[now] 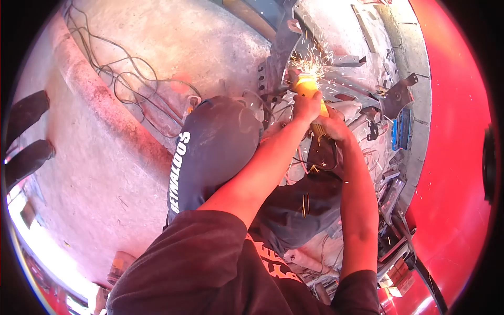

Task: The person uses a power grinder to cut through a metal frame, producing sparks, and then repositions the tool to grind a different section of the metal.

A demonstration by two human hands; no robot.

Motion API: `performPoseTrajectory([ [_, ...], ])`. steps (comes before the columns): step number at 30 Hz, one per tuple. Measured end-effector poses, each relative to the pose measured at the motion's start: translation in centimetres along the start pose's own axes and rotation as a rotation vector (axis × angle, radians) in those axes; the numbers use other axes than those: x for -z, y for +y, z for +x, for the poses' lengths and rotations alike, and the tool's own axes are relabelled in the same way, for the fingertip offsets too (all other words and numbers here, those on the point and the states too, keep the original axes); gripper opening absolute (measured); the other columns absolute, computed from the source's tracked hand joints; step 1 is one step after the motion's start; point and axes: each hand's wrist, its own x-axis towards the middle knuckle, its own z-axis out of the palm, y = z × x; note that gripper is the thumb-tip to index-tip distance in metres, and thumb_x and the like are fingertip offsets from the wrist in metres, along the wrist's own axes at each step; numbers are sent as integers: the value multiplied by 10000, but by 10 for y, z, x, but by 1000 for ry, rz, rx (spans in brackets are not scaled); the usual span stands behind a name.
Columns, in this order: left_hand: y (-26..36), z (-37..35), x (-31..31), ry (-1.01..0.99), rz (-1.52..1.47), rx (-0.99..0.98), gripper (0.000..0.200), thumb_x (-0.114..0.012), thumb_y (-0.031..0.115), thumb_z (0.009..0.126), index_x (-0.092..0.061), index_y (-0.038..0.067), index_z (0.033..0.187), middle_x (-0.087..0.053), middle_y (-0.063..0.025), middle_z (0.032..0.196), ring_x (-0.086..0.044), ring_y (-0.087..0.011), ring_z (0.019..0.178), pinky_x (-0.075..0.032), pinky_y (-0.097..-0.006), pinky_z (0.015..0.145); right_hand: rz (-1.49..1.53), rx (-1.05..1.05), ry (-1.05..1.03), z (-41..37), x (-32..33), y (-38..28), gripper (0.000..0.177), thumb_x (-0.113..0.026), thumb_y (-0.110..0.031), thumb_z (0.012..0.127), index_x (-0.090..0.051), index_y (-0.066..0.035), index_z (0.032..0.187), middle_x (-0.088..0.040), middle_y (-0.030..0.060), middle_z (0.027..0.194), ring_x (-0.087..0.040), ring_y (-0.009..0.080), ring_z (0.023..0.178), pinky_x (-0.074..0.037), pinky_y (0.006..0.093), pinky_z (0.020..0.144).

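A yellow angle grinder is gripped by both of my hands, with bright sparks spraying round its head. My left hand is wrapped round the body just behind the head. Farther back, my right hand closes on the rear of the body. The grinder's head is at a dark metal part with holes along it; glare hides the disc and the exact contact. Close to my left forearm is a dark, rounded cloth-covered form with white lettering, apparently a knee.
Cables lie loosely on the concrete floor at left. Scrap metal pieces, a bracket and a blue object lie to the right. Beyond them rises a large red surface. Dark trouser cloth is below the grinder.
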Motion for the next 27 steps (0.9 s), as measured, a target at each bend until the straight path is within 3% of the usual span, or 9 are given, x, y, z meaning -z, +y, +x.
performPoseTrajectory([
  [4, 4, -1, 6, 11, -63, 25, 956, -712, 583, 859, -390, -203, 1297, -645, -356, 1206, -679, -441, 1117, -549, -453, 958, -43, -84, 73, -15, -15, -33, 603, -794, -207, 836, -565, -5, 1355, -684, 72, 1163, -665, 178, 973, -544, 330, 831],
  [11, -7, -10, -5, -11, -46, -15, 956, -703, 585, 859, -399, -224, 1270, -637, -375, 1199, -677, -447, 1117, -549, -460, 952, -3, 7, 72, -4, 5, 17, 622, -788, -173, 831, -546, 12, 1373, -688, 84, 1165, -674, 194, 975, -549, 339, 850],
  [17, 7, 1, 2, 38, -2, -9, 962, -695, 605, 851, -419, -224, 1255, -634, -377, 1190, -676, -453, 1103, -552, -456, 945, -79, -71, 68, -20, -14, -42, 619, -769, -225, 851, -551, 11, 1380, -689, 94, 1182, -668, 190, 1001, -534, 333, 877],
  [20, -10, 9, -7, -23, -17, -35, 967, -690, 610, 854, -411, -221, 1263, -632, -375, 1199, -672, -452, 1114, -549, -461, 951, -146, 8, 100, 9, 10, 20, 629, -773, -220, 844, -549, 10, 1384, -692, 96, 1167, -663, 197, 1001, -529, 352, 879],
  [23, -9, -10, -8, 11, 42, 7, 967, -686, 608, 861, -398, -215, 1278, -632, -373, 1204, -672, -453, 1116, -551, -458, 948, 11, 51, -26, -2, 12, 26, 635, -777, -224, 847, -545, 11, 1389, -685, 99, 1184, -650, 204, 1044, -515, 363, 905],
  [27, -6, -6, -4, -12, 8, -1, 959, -692, 596, 863, -389, -202, 1302, -631, -368, 1217, -666, -450, 1133, -543, -460, 965, -24, -13, -18, 4, 12, 26, 665, -793, -232, 850, -530, 5, 1412, -670, 98, 1232, -631, 200, 1109, -506, 357, 938],
])
